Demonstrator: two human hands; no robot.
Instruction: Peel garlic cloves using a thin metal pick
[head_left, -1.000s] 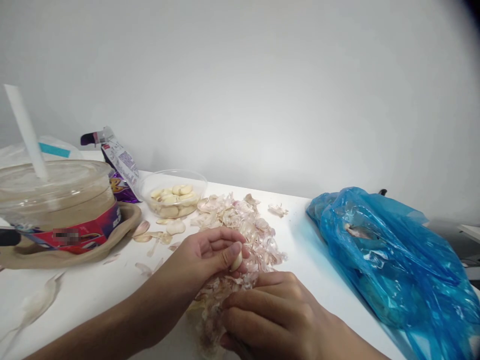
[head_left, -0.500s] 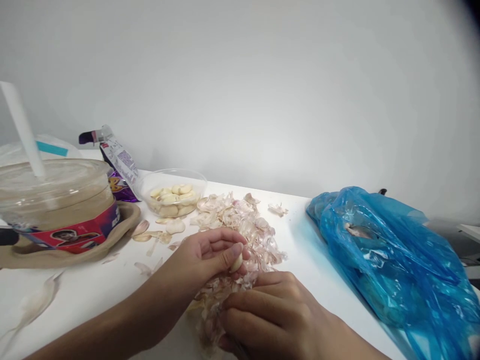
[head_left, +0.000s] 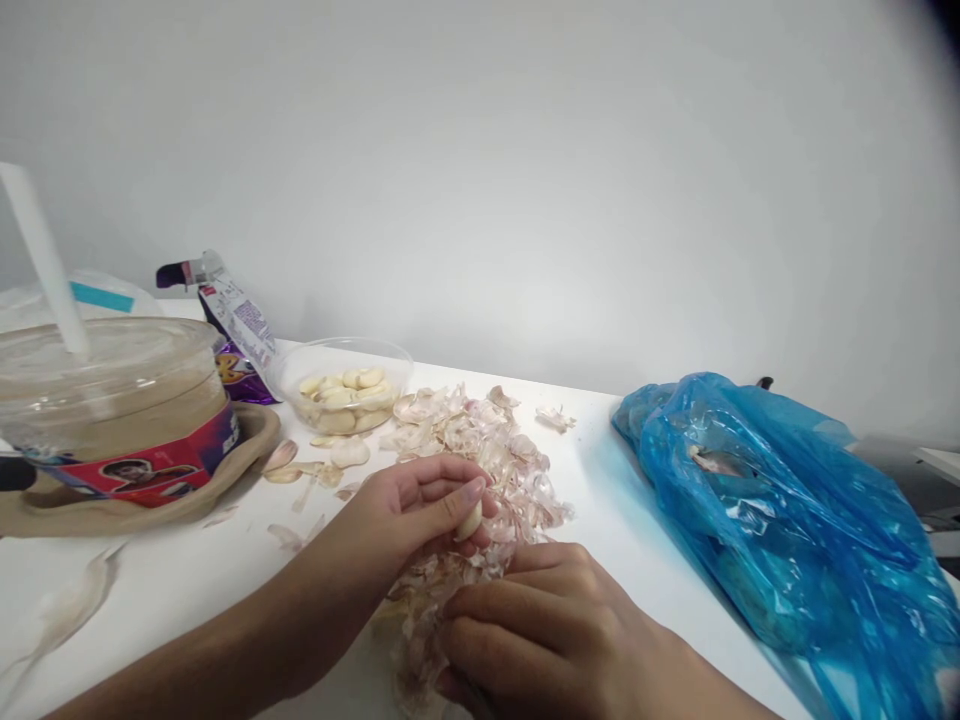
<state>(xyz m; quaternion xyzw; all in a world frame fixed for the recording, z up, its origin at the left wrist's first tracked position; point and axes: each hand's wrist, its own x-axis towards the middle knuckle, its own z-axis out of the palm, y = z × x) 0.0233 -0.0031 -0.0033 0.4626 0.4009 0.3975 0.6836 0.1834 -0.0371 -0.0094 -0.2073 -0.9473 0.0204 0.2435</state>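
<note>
Between the thumb and curled fingers of my left hand (head_left: 431, 505) is a peeled garlic clove (head_left: 470, 521). My right hand (head_left: 536, 620) is closed low over the near end of a heap of garlic skins (head_left: 487, 440), close beside the left; its fingertips are turned down and what they pinch is hidden. Pale peeled cloves fill part of a clear plastic bowl (head_left: 289, 375) behind the left hand. On the white table, left of the heap, lie a few loose cloves (head_left: 350, 453) and scraps of skin.
To the left a large lidded drink cup (head_left: 172, 400) with a white straw stands in a cardboard carrier (head_left: 259, 440). A purple snack packet (head_left: 244, 330) leans behind it. A blue plastic bag (head_left: 750, 500) takes up the right side. The wall (head_left: 525, 180) rises behind the table.
The garlic clove has shifted slightly in my left hand's fingers, with the thumb drawn back a little. My right hand has stayed nearly still.
</note>
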